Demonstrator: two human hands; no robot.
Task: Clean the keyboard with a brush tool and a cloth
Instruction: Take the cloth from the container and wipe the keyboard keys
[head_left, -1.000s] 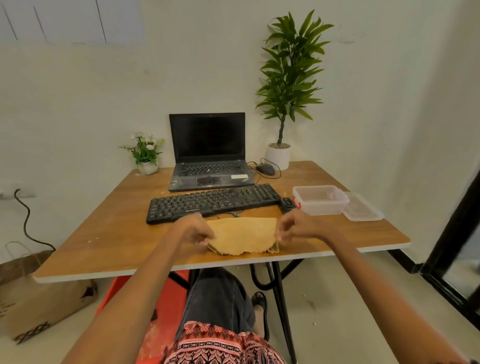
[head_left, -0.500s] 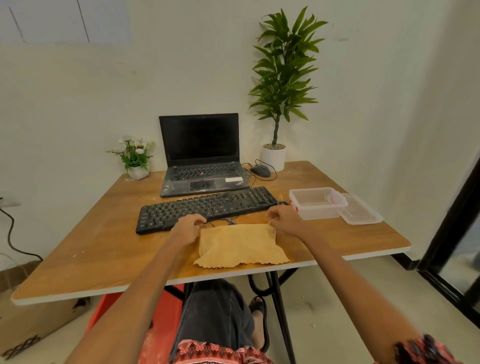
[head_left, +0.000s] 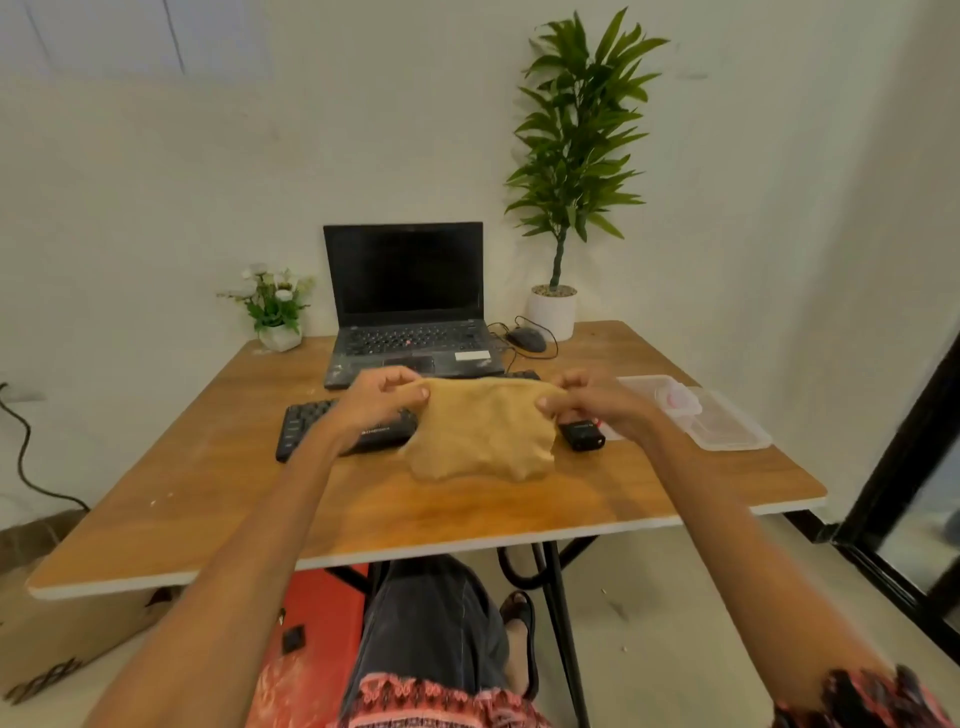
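Note:
A tan cloth (head_left: 483, 431) hangs stretched between my two hands above the table. My left hand (head_left: 379, 400) pinches its upper left corner and my right hand (head_left: 592, 402) pinches its upper right corner. Its lower edge droops to the wooden table (head_left: 208, 499). Behind the cloth lies the black keyboard (head_left: 306, 426); only its left part and a sliver of its far right end show. A small black brush tool (head_left: 584, 434) lies on the table just below my right hand.
An open black laptop (head_left: 410, 306) stands behind the keyboard, with a mouse (head_left: 527, 340) and a potted plant (head_left: 556, 312) to its right. A small flower pot (head_left: 278, 332) sits at the back left. A clear plastic box (head_left: 662, 397) and its lid (head_left: 727, 428) lie at the right.
Both hands have lifted the cloth off the table by its far corners and carried it forward over the keyboard, so it now hangs in front of the keys.

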